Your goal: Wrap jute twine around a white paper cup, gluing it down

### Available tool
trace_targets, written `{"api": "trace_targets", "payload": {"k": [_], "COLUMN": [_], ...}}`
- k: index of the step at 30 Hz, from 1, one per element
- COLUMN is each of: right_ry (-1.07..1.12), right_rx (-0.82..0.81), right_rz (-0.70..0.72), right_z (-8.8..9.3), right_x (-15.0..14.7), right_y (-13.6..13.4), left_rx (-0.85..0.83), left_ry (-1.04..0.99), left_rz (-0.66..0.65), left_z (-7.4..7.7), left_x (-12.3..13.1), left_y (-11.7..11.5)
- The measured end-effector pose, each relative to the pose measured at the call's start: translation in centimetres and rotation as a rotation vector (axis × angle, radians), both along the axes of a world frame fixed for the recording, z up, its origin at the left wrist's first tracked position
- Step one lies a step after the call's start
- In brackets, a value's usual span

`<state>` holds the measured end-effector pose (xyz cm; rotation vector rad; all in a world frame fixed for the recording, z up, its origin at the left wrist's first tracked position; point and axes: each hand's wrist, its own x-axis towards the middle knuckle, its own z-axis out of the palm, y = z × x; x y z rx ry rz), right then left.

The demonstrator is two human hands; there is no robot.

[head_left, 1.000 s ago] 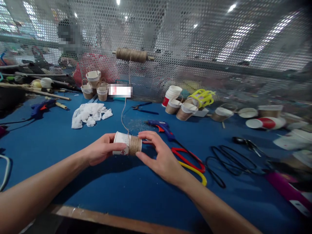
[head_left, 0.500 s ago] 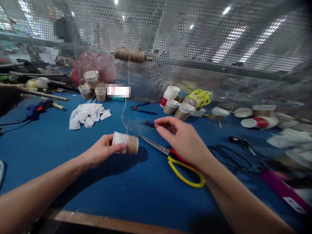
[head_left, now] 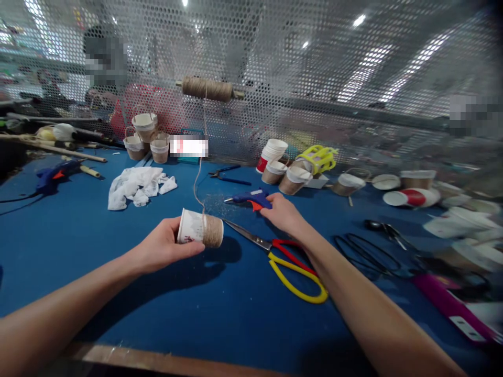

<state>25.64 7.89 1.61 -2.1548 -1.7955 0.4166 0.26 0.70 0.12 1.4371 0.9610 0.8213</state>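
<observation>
My left hand [head_left: 163,243] is closed around a paper cup [head_left: 190,226] tipped on its side above the table. Its bottom half is wrapped in jute twine [head_left: 213,231], and a strand runs up from it to a twine spool [head_left: 207,89]. My right hand [head_left: 283,212] has its fingers closed at the handle end of a blue glue gun [head_left: 251,197], whose nozzle points left toward clear scraps. The gun's handle is mostly hidden by the fingers. Large scissors [head_left: 257,241] with red and yellow handles lie below it, partly under my right forearm.
White cloth [head_left: 135,186] lies left, with a second glue gun [head_left: 55,175] beyond it. Pliers [head_left: 230,177] rest behind the scraps. Twine-wrapped cups [head_left: 295,179] stand at the back. A black cable [head_left: 367,254] and purple power strip [head_left: 451,306] lie right. Perforated metal mesh [head_left: 275,68] rises behind.
My right hand has shifted right and slightly down, from over the glue gun to its handle end, so more of the gun shows. My left hand keeps the cup in nearly the same place.
</observation>
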Motion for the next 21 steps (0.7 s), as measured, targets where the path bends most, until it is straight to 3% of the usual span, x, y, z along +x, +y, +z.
{"api": "trace_targets", "payload": {"k": [4,6,8,13,21], "right_ry": [0.275,0.629,0.723,0.662,0.414], "right_rx": [0.093,0.001,-0.055,-0.086,-0.021], "right_rz": [0.107,0.195,0.27,0.45,0.32], "right_z": [2.6,3.6,4.1,4.1,3.7], "right_x": [-0.8,-1.4,-2.0,-2.9,-3.2], "right_y": [-3.8,-6.1,-8.0,-10.0,-10.7], "left_rx": [0.053,0.074,0.079,0.058,-0.009], "left_ry": [0.024,0.037,0.046,0.019,-0.05], "left_rz": [-0.023,-0.036,-0.035,-0.001,-0.004], "left_z": [-0.1,-0.1,-0.1,0.1,0.5], "left_x": [0.1,0.1,0.1,0.2,0.2], "left_y": [0.0,-0.1,-0.1,-0.1,0.1]}}
